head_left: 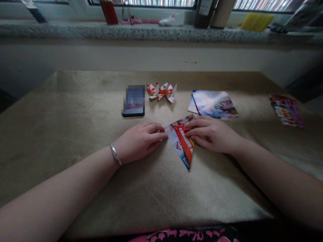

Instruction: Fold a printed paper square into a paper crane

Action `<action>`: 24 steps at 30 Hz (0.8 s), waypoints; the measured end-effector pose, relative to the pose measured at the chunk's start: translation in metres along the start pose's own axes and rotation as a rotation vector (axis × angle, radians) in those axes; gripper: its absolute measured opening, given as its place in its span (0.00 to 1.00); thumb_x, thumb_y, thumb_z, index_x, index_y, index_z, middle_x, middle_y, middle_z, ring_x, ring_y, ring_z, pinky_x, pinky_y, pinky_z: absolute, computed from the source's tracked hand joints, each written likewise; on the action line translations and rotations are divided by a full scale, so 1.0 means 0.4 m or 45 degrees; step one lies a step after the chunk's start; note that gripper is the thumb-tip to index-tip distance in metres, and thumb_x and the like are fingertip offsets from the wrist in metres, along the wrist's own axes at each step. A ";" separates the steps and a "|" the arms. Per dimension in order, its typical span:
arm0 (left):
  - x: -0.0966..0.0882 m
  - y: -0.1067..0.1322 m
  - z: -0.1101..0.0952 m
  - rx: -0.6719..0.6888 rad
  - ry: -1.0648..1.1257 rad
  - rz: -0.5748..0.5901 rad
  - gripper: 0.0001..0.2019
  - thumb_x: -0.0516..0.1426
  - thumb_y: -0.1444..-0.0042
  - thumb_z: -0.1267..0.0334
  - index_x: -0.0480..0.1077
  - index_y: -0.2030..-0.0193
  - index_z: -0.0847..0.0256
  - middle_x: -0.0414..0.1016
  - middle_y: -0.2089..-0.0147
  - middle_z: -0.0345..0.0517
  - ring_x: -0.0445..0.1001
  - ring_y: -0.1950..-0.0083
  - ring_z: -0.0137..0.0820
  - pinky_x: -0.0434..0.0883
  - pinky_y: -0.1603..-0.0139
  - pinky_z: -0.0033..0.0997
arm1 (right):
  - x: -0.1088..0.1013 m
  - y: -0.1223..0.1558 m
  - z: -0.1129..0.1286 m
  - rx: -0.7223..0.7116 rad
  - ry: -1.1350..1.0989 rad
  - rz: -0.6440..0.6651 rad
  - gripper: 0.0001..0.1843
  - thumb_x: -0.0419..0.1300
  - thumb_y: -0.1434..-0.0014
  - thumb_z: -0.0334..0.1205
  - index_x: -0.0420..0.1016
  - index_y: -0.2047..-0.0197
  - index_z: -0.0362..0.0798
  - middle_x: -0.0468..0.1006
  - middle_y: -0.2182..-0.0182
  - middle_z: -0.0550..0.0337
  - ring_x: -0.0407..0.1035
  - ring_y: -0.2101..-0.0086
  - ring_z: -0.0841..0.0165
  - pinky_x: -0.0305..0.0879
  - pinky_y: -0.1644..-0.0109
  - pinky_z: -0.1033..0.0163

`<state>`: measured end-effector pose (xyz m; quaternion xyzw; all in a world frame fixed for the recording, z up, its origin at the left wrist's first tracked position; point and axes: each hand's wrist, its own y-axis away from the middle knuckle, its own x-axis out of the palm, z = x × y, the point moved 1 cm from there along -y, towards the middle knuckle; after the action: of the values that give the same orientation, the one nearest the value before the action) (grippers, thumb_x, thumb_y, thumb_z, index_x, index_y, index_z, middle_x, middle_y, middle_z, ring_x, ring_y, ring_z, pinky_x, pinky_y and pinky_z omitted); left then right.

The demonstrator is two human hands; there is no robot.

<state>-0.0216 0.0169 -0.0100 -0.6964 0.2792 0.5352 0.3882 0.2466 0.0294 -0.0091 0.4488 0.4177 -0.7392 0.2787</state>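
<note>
A folded sheet of printed paper [174,139] lies on the table in front of me, with a red flap turned over its blue, picture-covered side and a narrow point toward me. My left hand [143,139], a silver bangle on its wrist, rests beside it with outstretched fingertips at the left corner. Over the right part of the sheet is my right hand [212,132]; its fingers press on the flap, and the thumb sits low near the right edge. What lies under those fingers is hidden.
Beyond my hands lie a phone [134,101] with a blurred screen, several red-and-white folded paper figures [163,92] and a pile of printed sheets [214,102]. More colourful printed paper [286,111] is at far right. Several items line the stone windowsill [151,33].
</note>
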 end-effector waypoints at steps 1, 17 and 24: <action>0.000 0.000 -0.001 0.001 0.000 0.000 0.15 0.49 0.37 0.65 0.72 0.48 0.58 0.72 0.48 0.51 0.71 0.48 0.36 0.72 0.49 0.40 | 0.000 0.000 -0.002 0.023 0.013 -0.005 0.11 0.55 0.39 0.34 0.78 0.58 0.48 0.77 0.54 0.52 0.71 0.54 0.63 0.68 0.50 0.55; -0.006 -0.001 0.003 -0.177 -0.109 0.060 0.15 0.49 0.37 0.60 0.71 0.49 0.61 0.71 0.47 0.52 0.71 0.47 0.38 0.71 0.47 0.41 | 0.016 0.004 -0.023 0.119 0.020 -0.182 0.09 0.56 0.39 0.32 0.77 0.58 0.45 0.81 0.60 0.52 0.75 0.60 0.69 0.72 0.54 0.63; -0.001 -0.001 0.016 -0.180 -0.095 0.058 0.18 0.50 0.37 0.59 0.68 0.44 0.63 0.70 0.41 0.50 0.68 0.41 0.39 0.68 0.40 0.43 | 0.011 0.003 0.005 -0.100 0.002 -0.044 0.08 0.56 0.39 0.34 0.77 0.59 0.47 0.81 0.59 0.58 0.74 0.59 0.68 0.71 0.54 0.61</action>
<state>-0.0248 0.0222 -0.0102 -0.6950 0.2417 0.5879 0.3360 0.2447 0.0270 -0.0131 0.4308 0.4544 -0.7265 0.2830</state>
